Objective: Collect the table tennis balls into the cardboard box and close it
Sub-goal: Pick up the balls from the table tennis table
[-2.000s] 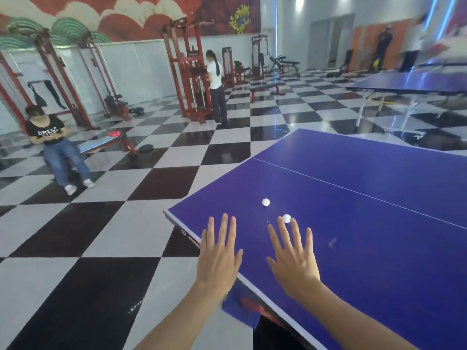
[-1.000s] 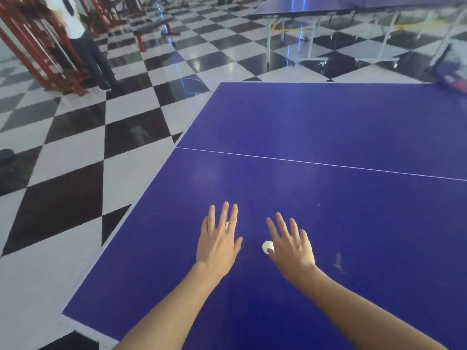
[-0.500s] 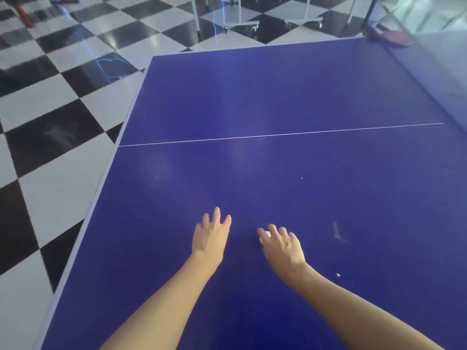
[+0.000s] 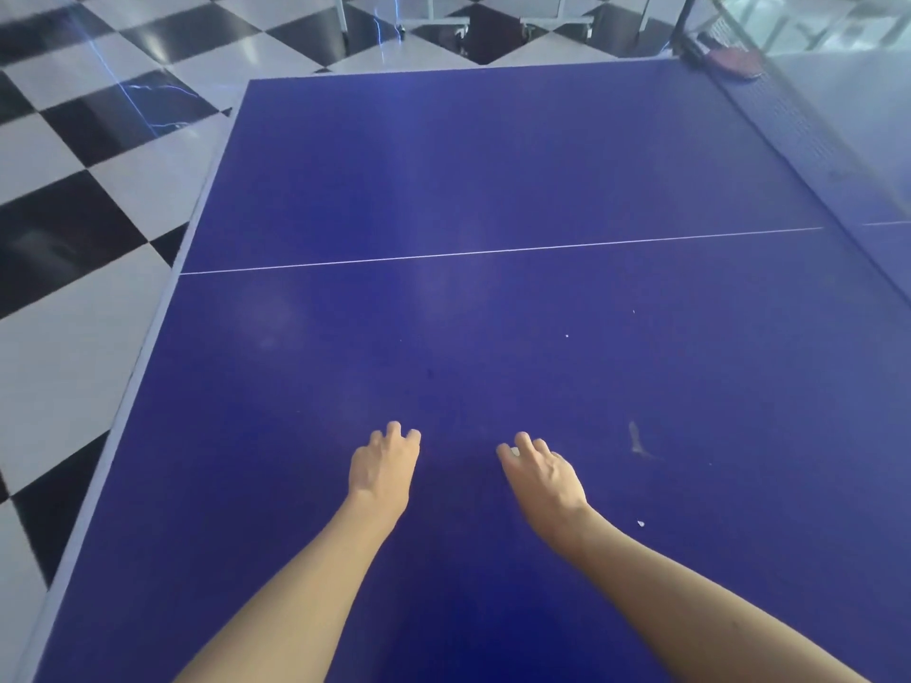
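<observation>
Left hand (image 4: pixel 383 468) curled palm-down, right hand (image 4: pixel 542 478) cupping white ball (image 4: pixel 514 452)

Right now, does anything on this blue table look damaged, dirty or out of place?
Only small things. A pale scuff marks the table right of the right hand, and a white fleck lies nearer the person. A red paddle sits at the far right corner by the net. Nothing looks spilled or broken.

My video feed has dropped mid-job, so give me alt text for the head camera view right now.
Two bare hands curl downward onto a blue table tennis table; a sliver of a white ball shows under the right hand, while the left hand shows nothing in it. A red paddle lies by the net at the far right corner. No cardboard box is in view.
</observation>
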A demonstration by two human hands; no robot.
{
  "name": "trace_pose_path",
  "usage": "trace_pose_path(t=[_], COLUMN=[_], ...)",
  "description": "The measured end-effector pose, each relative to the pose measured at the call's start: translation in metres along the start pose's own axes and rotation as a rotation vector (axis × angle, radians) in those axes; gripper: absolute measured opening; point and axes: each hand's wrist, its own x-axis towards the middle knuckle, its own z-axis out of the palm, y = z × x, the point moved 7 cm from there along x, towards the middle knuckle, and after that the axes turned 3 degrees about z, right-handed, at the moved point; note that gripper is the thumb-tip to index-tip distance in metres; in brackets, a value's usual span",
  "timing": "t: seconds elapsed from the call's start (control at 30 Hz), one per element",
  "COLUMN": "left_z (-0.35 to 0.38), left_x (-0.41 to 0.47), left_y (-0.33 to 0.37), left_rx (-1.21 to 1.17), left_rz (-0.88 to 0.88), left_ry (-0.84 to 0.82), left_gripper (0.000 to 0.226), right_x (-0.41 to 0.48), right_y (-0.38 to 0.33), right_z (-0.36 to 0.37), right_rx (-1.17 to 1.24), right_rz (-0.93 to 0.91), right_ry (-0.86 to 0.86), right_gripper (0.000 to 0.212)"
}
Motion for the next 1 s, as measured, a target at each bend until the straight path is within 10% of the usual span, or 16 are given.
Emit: trace_pose_path(t=[0.53, 1.0], left_z=[-0.083, -0.115], left_x=[-0.124, -0.344], left_y=[0.060, 0.185], left_rx=[-0.046, -0.067], left_rz=[-0.290, -0.736], left_ry=[0.271, 0.463], left_gripper=[0.030, 0.049], right_x=[-0.057, -0.241], right_y=[0.033, 0.035], right_z=[-0.061, -0.094], right_rx=[-0.056, -0.226], right_rz=[-0.255, -0.797], right_ry=[0.245, 0.463], right_gripper=[0.032, 0.066])
